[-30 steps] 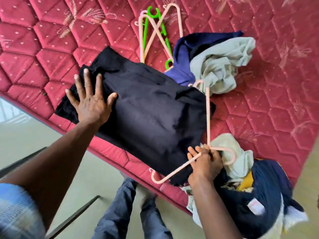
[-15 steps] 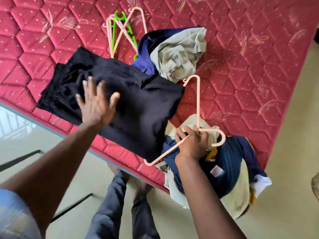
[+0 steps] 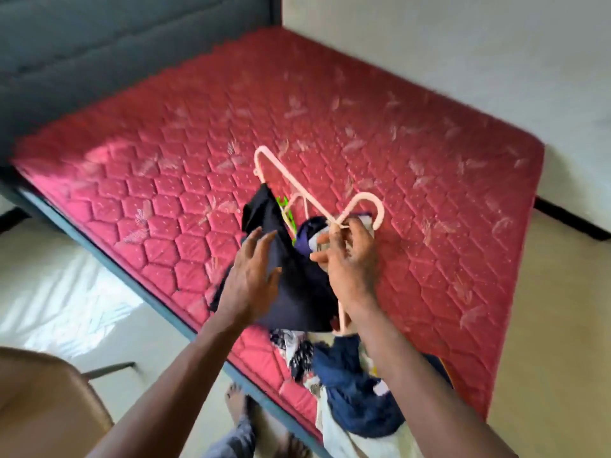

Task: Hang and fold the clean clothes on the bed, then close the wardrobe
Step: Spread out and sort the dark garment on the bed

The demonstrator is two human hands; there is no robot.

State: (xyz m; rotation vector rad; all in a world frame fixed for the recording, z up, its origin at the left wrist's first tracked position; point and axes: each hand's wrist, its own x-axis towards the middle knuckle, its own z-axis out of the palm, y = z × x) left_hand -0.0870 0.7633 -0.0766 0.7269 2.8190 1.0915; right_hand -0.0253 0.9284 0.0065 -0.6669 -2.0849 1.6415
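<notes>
My right hand point(image 3: 350, 259) grips a pale pink plastic hanger point(image 3: 284, 175) near its hook and holds it up above the red quilted mattress point(image 3: 413, 200). A black garment point(image 3: 294, 282) hangs on the hanger and droops below it. My left hand point(image 3: 253, 276) touches the black cloth from the left with its fingers spread. A pile of clothes point(image 3: 353, 401), dark blue, white and patterned, lies at the near edge of the mattress below my hands. Behind the black garment show a bit of green hanger point(image 3: 285, 206) and a dark blue cloth point(image 3: 310, 231).
A dark grey headboard point(image 3: 99, 61) stands at the back left. The bed's blue-grey frame point(image 3: 155, 302) runs along the near edge. A brown chair back point(image 3: 49, 404) is at lower left. My feet stand on the pale floor point(image 3: 545, 325) beside the bed.
The black garment lay flat on the mattress under my left palm; now it is lifted on the pink hanger in my right hand. The view has tilted up to show the whole bed.
</notes>
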